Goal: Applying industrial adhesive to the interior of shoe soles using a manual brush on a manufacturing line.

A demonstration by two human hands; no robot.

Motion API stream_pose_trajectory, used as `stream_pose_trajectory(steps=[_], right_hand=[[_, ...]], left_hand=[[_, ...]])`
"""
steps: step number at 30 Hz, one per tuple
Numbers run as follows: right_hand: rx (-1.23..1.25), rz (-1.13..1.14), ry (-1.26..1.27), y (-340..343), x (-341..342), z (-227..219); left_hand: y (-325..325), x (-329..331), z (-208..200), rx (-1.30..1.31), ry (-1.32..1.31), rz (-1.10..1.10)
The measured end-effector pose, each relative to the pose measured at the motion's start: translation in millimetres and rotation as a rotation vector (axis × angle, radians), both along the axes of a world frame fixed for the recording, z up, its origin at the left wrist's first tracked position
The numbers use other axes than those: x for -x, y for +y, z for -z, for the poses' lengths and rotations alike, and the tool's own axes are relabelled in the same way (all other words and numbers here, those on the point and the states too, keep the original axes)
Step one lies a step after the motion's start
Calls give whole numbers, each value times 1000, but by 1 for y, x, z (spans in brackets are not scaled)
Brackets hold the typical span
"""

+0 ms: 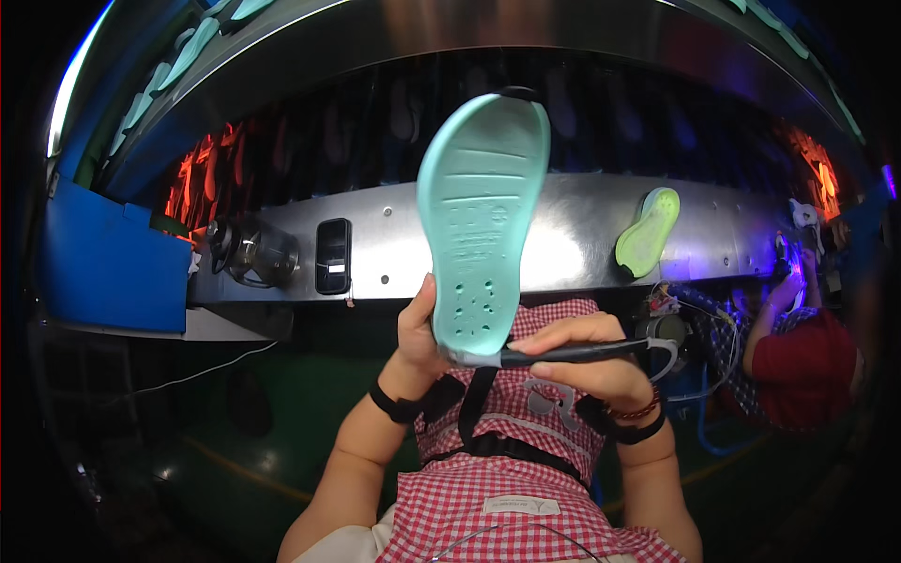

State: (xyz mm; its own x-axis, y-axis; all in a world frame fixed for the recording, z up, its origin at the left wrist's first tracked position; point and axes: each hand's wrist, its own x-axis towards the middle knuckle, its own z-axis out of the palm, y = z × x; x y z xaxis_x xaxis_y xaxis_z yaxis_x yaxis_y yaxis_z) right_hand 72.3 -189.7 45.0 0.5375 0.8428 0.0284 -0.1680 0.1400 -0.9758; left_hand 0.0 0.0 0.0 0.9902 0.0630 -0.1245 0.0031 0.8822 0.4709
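Note:
A mint-green shoe sole is held upright in front of me, one broad face showing, with several small holes at its lower end and a black piece at its top edge. My left hand grips it by the lower left edge; part of the fingers is hidden behind it. Between the thumb and fingers of my right hand lies a slim black stick-like tool with a grey loop at its outer end. The tool's greyish tip meets the sole's bottom edge; its exact kind I cannot make out.
Beyond my hands runs a metal ledge carrying a yellow-green sole, a black phone and a clear jar-like container. Behind it, a dark rack holds several soles between orange glows. At right, a co-worker in a red top works under violet light.

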Motion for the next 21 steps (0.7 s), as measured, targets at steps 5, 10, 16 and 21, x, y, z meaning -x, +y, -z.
stream_pose_trajectory(steps=[5,10,16,21], right_hand=[[-6,39,-193,7,-14,0],[-62,-376,-383,0,-29,-4],[-101,-331,-472,1,-40,-7],[-75,-318,-505,-7,-44,-24]], left_hand=[[22,-14,-7,-217,-47,242],[37,-17,-12,-253,168,468],[30,-17,-32,-480,167,638],[45,-11,-21,-386,288,690]])
